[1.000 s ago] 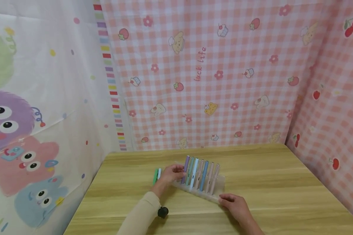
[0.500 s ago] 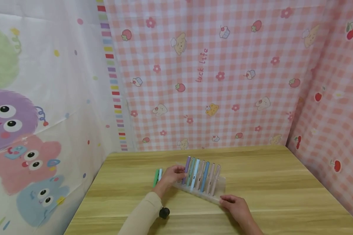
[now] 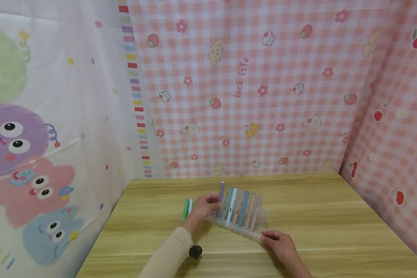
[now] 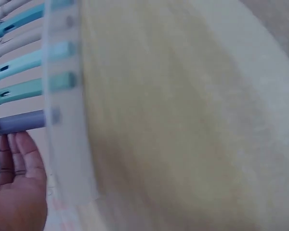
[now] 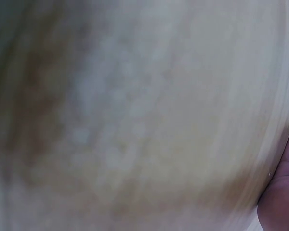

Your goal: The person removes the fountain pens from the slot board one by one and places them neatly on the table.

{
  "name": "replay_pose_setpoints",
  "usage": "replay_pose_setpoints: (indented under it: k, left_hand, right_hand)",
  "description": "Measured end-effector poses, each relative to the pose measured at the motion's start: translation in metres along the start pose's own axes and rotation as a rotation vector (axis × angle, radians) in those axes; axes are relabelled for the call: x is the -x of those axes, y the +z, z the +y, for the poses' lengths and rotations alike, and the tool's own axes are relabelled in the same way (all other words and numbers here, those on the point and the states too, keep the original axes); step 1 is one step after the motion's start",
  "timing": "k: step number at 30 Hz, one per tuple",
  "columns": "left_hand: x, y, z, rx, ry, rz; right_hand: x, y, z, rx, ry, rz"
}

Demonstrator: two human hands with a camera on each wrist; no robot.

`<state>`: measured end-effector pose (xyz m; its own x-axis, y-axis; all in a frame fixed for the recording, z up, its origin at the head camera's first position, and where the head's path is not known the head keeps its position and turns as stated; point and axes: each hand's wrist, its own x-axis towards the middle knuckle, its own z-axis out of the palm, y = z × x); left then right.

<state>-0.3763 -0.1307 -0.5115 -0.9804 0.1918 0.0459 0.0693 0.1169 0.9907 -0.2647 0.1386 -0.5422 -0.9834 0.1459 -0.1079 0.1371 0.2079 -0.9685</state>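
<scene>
In the head view, a clear plastic pen holder (image 3: 244, 231) stands on the table with a slanted row of pens in pale pink, blue, light blue (image 3: 232, 206) and green. My left hand (image 3: 203, 206) pinches the purple pen (image 3: 222, 192) at the row's left end. The left wrist view shows this purple pen (image 4: 24, 121) between thumb and fingers, its lower end less deep in the holder's clear front strip (image 4: 70, 159) than its neighbours. At the holder's near right corner my right hand (image 3: 281, 245) grips the edge; the right wrist view catches only part of that hand (image 5: 282, 202).
A green pen (image 3: 185, 209) and a light-blue one (image 3: 190, 205) lie left of the holder, partly behind the left hand. The wooden table (image 3: 316, 208) meets a pink checked cloth (image 3: 285, 146) at the back. A black round device (image 3: 195, 251) sits at the left wrist.
The purple pen has risen slightly against its neighbours and tipped a little away from them, with the left hand holding it. The right hand keeps its place at the corner. The head view shifts slightly.
</scene>
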Motion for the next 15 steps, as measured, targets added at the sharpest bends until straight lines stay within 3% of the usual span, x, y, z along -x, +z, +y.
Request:
replay_pose_setpoints:
  k: [8, 15]
  left_hand:
    - [-0.008, -0.022, 0.025, 0.107, 0.049, 0.052]
    - [-0.008, -0.052, 0.032, 0.148, 0.019, 0.109]
  right_hand:
    - [-0.001, 0.001, -0.001, 0.004, -0.002, -0.003]
    - [-0.001, -0.001, -0.002, 0.010, 0.010, -0.006]
